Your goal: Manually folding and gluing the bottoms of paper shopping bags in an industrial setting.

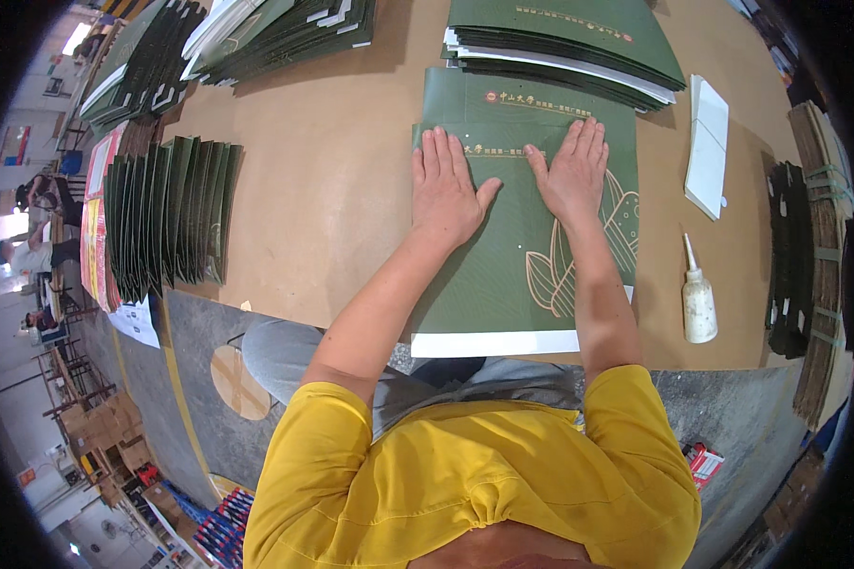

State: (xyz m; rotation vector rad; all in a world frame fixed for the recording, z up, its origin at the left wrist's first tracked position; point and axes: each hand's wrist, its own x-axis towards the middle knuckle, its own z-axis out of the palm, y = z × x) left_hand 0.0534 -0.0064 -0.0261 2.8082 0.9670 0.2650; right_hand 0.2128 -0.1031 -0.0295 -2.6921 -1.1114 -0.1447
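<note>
A green printed paper bag blank point(484, 247) with gold line drawings lies flat on the table before me, a white strip along its near edge. Another green sheet point(446, 95) shows from beneath its far edge. My left hand point(449, 190) rests palm down on the left part of the blank, its fingers stretched out and thumb apart. On the right part lies my right hand point(571, 175), also flat, with the thumb spread from the fingers. Neither hand grips anything.
A stack of green sheets point(560, 38) stands beyond the blank. Folded green bags point(171, 213) stand in a row at left, with more piles point(294, 38) behind. On the right are white strips point(707, 147), a glue bottle point(698, 308) and a tied cardboard bundle point(821, 256).
</note>
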